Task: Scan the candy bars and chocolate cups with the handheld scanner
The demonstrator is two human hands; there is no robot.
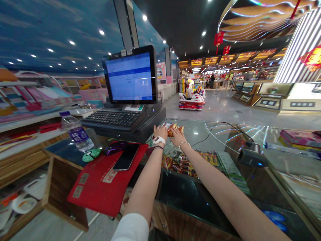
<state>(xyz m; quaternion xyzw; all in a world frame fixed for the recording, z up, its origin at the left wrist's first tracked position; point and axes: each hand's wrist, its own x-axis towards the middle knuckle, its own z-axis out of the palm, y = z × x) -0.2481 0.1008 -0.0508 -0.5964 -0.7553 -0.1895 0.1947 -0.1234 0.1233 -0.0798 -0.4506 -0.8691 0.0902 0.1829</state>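
Observation:
Small brown-and-orange snack packets (172, 129) are between my two hands, over the glass counter. My left hand (160, 132), with a white watch on its wrist, is closed at their left end; its fingertips are partly hidden. Curled over the right part of the packets is my right hand (178, 137), which wears a white bracelet. Just left of my hands stands the black register base (150, 122) with its keyboard (114, 117) and lit screen (130, 77).
A red mat (100, 197) carries a phone (126, 157) and a mouse (115, 148). Beside it stands a water bottle (77, 134). A barcode scanner (253, 157) with a black cable is at right. More packets (180, 164) lie under the glass. An open wooden drawer (65, 194) juts out lower left.

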